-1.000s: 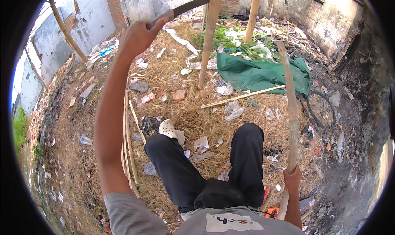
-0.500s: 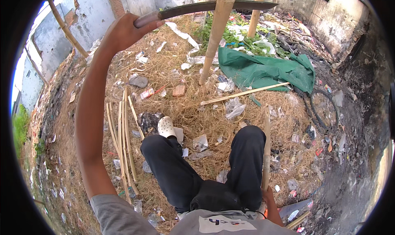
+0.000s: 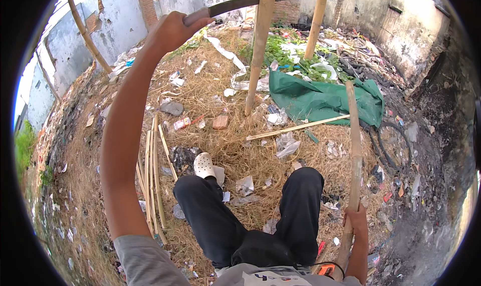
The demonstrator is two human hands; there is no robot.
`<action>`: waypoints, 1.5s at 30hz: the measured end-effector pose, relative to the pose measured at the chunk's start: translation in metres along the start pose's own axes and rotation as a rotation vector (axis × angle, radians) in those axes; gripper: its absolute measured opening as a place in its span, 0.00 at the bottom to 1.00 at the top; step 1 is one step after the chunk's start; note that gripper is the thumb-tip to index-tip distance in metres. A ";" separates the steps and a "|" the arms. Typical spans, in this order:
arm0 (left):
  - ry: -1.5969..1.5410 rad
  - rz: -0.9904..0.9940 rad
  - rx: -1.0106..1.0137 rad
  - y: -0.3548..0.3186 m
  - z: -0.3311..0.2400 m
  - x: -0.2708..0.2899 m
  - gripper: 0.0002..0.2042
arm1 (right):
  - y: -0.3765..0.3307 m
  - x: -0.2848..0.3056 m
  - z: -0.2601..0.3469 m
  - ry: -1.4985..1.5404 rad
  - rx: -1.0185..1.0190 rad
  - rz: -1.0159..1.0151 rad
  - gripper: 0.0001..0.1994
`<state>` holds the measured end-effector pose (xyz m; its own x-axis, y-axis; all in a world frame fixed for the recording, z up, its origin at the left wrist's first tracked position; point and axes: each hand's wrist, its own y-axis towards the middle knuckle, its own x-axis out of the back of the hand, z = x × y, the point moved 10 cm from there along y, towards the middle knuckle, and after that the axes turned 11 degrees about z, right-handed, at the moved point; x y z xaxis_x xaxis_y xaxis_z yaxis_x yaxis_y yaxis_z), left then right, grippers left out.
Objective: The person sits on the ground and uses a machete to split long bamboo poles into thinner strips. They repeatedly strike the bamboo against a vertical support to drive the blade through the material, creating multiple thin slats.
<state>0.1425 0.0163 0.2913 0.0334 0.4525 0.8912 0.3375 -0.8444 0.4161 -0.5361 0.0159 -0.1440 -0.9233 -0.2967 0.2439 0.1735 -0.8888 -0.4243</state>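
Observation:
With my left hand (image 3: pixel 175 29) I grip the handle of a machete (image 3: pixel 234 5), raised at the far end of my stretched arm. Its dark blade runs to the right and crosses behind the upper part of an upright bamboo post (image 3: pixel 259 48); I cannot tell whether it is lodged in the post. At the lower right, my right hand (image 3: pixel 356 218) is wrapped round a bamboo pole (image 3: pixel 354 156). That pole stands out ahead of me beside my right knee, its upper end in front of the green sheet (image 3: pixel 320 98).
Several split bamboo strips (image 3: pixel 154 176) lie by my left leg. Another strip (image 3: pixel 298 127) lies ahead on dry grass, near a brick piece (image 3: pixel 220 122). Litter is scattered about. A second post (image 3: pixel 316 23) leans farther back, a black hose (image 3: pixel 396 146) lies right, and worn walls (image 3: pixel 117 20) enclose the ground.
My right hand has come up and forward with the bamboo pole, whose top now reaches the green sheet. My left hand and the machete sit slightly farther right, still at the post.

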 end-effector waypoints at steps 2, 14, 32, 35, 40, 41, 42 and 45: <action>0.012 0.000 0.016 0.002 0.011 0.002 0.37 | -0.037 0.016 0.125 -0.108 0.226 -0.197 0.20; 0.101 -0.053 0.092 0.002 0.002 0.007 0.40 | -0.012 -0.061 0.273 -0.373 0.505 -0.011 0.20; 0.024 -0.020 0.125 0.004 0.034 0.010 0.43 | 0.002 -0.078 0.296 -0.459 0.380 0.167 0.23; 0.049 -0.071 0.145 -0.003 0.035 -0.003 0.41 | -0.048 -0.046 0.321 -0.473 0.388 -0.003 0.24; 0.036 -0.074 0.182 0.005 0.050 -0.007 0.41 | -0.122 0.018 0.388 -0.287 0.755 -0.363 0.16; 0.037 -0.074 0.173 0.006 0.047 -0.007 0.41 | -0.123 0.030 0.395 -0.230 0.819 -0.399 0.15; 0.041 -0.075 0.165 0.006 0.045 -0.005 0.41 | -0.121 0.042 0.399 -0.171 0.883 -0.431 0.14; 0.052 -0.091 0.124 0.008 0.030 -0.007 0.41 | -0.065 0.034 0.366 -0.187 0.867 -0.367 0.15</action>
<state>0.1733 0.0147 0.2829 -0.0504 0.5072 0.8603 0.4508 -0.7571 0.4728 -0.4537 -0.0645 0.2109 -0.9138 0.0676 0.4005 0.1470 -0.8642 0.4812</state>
